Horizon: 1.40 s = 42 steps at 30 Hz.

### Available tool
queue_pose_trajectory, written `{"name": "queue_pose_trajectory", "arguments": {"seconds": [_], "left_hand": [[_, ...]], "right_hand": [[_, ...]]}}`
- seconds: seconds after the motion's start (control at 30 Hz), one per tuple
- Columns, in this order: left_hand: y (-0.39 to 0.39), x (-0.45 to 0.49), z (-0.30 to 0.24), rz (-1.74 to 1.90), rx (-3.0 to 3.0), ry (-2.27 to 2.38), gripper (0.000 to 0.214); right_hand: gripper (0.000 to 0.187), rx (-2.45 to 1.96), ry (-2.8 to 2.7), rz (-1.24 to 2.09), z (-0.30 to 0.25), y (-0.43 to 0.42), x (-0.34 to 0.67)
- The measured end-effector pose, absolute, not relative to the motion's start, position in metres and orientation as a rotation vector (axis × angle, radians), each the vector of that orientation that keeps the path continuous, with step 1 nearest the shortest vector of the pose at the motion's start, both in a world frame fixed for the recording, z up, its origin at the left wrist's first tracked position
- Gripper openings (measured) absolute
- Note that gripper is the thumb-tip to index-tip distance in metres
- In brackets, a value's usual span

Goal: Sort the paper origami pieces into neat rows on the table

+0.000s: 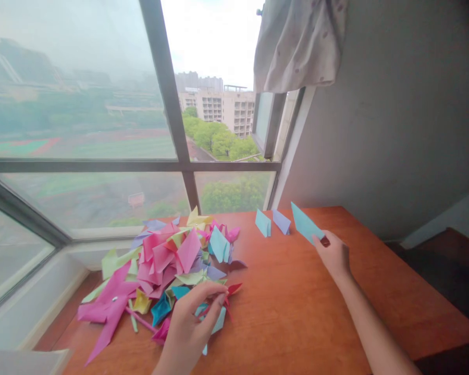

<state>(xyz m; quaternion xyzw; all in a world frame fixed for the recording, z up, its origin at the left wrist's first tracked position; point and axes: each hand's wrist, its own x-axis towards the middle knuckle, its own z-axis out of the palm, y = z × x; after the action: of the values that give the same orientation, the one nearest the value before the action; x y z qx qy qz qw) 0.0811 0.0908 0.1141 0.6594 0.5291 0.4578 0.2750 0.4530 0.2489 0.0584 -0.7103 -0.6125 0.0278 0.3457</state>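
Note:
My right hand (pixel 333 256) is raised over the right side of the table, its thumb and fingers pinching the lower corner of a light blue folded paper (pixel 305 223). Over the front of the paper heap, my left hand (pixel 197 320) has thumb and forefinger closed on a small red folded paper (pixel 234 289), whose pointed tips stick out past the fingertips. The rest of that piece is partly hidden by the hand. Just left of the right hand, a light blue folded paper (pixel 263 224) and a purple folded paper (pixel 281 222) stand on the table.
A heap of coloured folded papers (pixel 168 255) covers the table's left side, with a pink pinwheel (pixel 111 302) at its near left. The wooden table (pixel 297 307) meets a large window (pixel 82 88) at the back. A curtain (pixel 299 47) hangs by the grey wall (pixel 406 130).

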Motion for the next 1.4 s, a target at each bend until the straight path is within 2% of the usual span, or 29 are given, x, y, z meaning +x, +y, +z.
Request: {"name": "queue_pose_trajectory", "arguments": {"seconds": [0.17,0.37,0.57,0.8,0.97,1.07,1.17,1.3,1.4], "left_hand": [[0.082,0.08,0.11,1.215,1.789,1.455,0.012],[0.076,0.078,0.108,1.207,1.785,1.517,0.015],[0.077,0.072,0.103,1.196,1.765,1.543,0.015],[0.081,0.074,0.102,1.229,1.79,1.541,0.016],[0.074,0.071,0.103,1.186,1.807,1.577,0.017],[0.069,0.068,0.103,1.2,1.804,1.599,0.018],[0.067,0.067,0.105,1.23,1.802,1.592,0.018],[0.068,0.068,0.11,1.291,1.75,1.589,0.019],[0.072,0.067,0.111,1.362,1.638,1.618,0.028]], "right_hand": [[0.017,-2.043,-1.497,0.053,0.03,0.318,0.459],[0.015,-2.114,-1.457,0.126,0.013,0.34,0.449],[0.042,-1.939,-1.433,0.098,0.037,0.312,0.421],[0.035,-1.49,-1.904,0.375,0.062,0.252,0.271],[0.03,-1.572,-1.975,0.486,0.074,0.24,0.2],[0.021,-1.631,-1.941,0.513,0.078,0.243,0.193],[0.023,-1.622,-1.906,0.515,0.084,0.24,0.2],[0.026,-1.465,-1.934,0.528,0.104,0.221,0.226],[0.023,-1.244,-2.01,0.548,0.118,0.199,0.255]]}}
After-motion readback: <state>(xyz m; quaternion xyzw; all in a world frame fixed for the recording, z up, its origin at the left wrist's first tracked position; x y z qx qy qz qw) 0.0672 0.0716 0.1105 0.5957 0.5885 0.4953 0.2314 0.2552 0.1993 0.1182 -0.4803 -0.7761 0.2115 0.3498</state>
